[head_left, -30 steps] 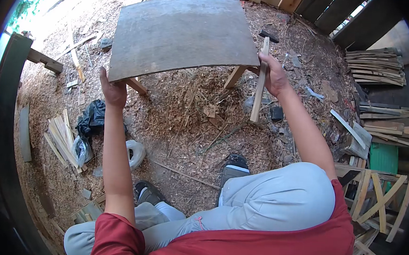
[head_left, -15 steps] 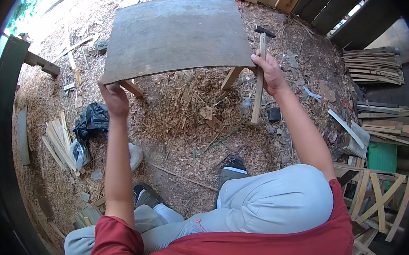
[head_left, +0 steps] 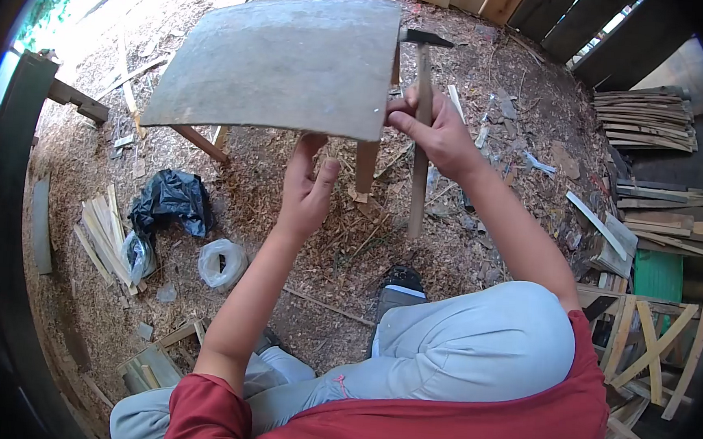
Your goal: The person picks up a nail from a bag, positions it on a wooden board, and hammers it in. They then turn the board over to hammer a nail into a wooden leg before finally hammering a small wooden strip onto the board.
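Note:
A low wooden stool or small table with a grey-brown top panel [head_left: 273,63] stands in front of me, tilted, its wooden legs showing beneath. My right hand [head_left: 443,140] is closed round the handle of a hammer [head_left: 419,175], held upright with its dark head at the top. The fingers of that hand are right at the panel's right edge. Below the panel's front edge is my left hand [head_left: 306,192], thumb apart and fingers pointing up, their tips partly hidden beneath the panel. A front leg [head_left: 366,167] comes down just right of it.
Wood shavings cover the ground. On the left lie a black plastic bag [head_left: 172,199], a clear plastic bag roll [head_left: 223,264] and thin wooden strips [head_left: 104,239]. Stacked slats [head_left: 645,118] and a crossed wooden frame [head_left: 656,351] stand at right. A dark post [head_left: 15,155] rises at far left.
My left hand has left the panel's left corner and moved right, under the front edge. The panel has turned and shifted left; my right hand and the hammer have moved left too.

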